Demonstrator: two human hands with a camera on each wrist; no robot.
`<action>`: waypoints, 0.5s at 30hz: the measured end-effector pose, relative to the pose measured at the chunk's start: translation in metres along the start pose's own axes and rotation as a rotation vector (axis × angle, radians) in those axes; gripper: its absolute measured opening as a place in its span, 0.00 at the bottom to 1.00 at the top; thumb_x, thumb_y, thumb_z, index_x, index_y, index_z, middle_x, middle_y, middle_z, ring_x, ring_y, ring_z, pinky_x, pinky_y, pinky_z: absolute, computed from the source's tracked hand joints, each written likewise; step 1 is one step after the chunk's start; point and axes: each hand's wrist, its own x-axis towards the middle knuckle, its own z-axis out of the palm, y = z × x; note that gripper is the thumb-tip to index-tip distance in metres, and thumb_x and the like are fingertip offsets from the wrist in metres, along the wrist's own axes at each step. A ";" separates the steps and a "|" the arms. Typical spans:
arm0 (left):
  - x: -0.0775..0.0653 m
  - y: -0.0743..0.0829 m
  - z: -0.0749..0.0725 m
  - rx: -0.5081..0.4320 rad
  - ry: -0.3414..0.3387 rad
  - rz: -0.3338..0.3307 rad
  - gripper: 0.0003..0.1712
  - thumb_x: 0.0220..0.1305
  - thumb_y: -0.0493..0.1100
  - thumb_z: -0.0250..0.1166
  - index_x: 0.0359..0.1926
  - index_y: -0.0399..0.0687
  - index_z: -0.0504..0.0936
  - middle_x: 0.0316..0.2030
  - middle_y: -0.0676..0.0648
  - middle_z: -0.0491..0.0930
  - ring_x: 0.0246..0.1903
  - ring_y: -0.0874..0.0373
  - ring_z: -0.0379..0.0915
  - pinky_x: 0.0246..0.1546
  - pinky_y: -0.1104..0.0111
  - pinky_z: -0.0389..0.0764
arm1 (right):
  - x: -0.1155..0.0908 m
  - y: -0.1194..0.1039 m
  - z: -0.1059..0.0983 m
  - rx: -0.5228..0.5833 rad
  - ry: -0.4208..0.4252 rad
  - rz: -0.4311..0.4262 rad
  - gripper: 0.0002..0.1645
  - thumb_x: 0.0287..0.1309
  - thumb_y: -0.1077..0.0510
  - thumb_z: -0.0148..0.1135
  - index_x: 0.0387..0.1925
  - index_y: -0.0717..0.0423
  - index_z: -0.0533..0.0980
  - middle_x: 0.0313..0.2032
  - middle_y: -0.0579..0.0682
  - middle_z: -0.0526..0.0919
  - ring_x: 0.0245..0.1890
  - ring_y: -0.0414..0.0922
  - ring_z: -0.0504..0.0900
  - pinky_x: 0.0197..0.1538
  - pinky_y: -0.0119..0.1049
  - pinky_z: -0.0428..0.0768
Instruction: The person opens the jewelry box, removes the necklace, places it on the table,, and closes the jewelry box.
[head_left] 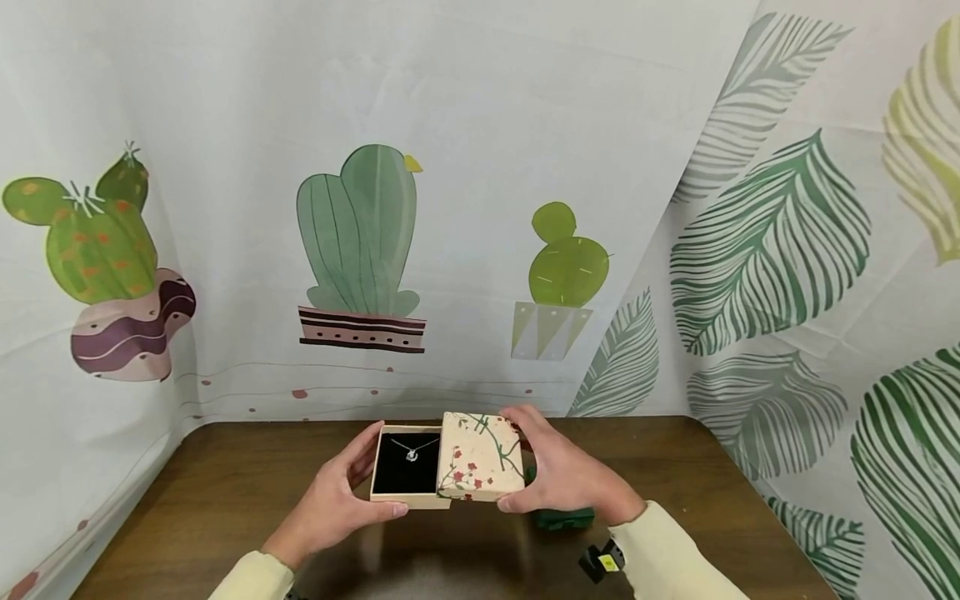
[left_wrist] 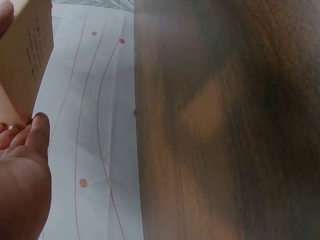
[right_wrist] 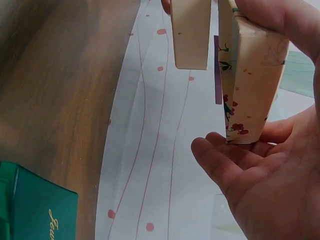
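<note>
My left hand [head_left: 335, 492] grips the cream base of a small jewelry box [head_left: 412, 502] by its left side, thumb along the front edge. On the black pad inside lies a silver necklace [head_left: 412, 455] with a small pendant. With my right hand [head_left: 558, 468] I hold the box lid [head_left: 480, 458], cream with red flowers and green stems, between thumb and fingers. In the head view the lid overlaps the base's right part; the right wrist view shows a gap between lid [right_wrist: 255, 85] and base [right_wrist: 190, 35]. Both are held up over the table.
A green box [right_wrist: 42, 205] with gold lettering stands on the brown wooden table [head_left: 285, 450], partly hidden behind my right hand in the head view. Behind the table hangs a white cloth [head_left: 480, 167] printed with cacti and leaves. A black strap piece sits at my right sleeve [head_left: 667, 554].
</note>
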 end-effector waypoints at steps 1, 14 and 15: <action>0.000 0.000 0.000 0.001 0.000 0.003 0.64 0.46 0.45 0.86 0.80 0.48 0.59 0.74 0.38 0.70 0.71 0.43 0.68 0.61 0.82 0.70 | -0.001 0.000 -0.001 0.001 0.000 -0.002 0.65 0.45 0.42 0.82 0.78 0.53 0.56 0.68 0.47 0.65 0.61 0.43 0.72 0.64 0.41 0.79; -0.001 -0.002 -0.003 -0.010 -0.003 0.019 0.63 0.47 0.44 0.86 0.80 0.49 0.59 0.75 0.37 0.69 0.71 0.51 0.70 0.61 0.83 0.69 | -0.007 0.004 -0.007 -0.013 0.010 0.003 0.64 0.44 0.43 0.82 0.78 0.53 0.57 0.69 0.49 0.65 0.61 0.43 0.73 0.64 0.40 0.79; -0.001 -0.002 -0.003 -0.011 -0.003 0.021 0.63 0.47 0.44 0.86 0.80 0.49 0.59 0.75 0.37 0.69 0.71 0.50 0.70 0.61 0.83 0.69 | -0.008 0.004 -0.007 -0.010 0.010 0.003 0.64 0.45 0.43 0.82 0.78 0.53 0.57 0.69 0.49 0.65 0.61 0.43 0.73 0.65 0.41 0.79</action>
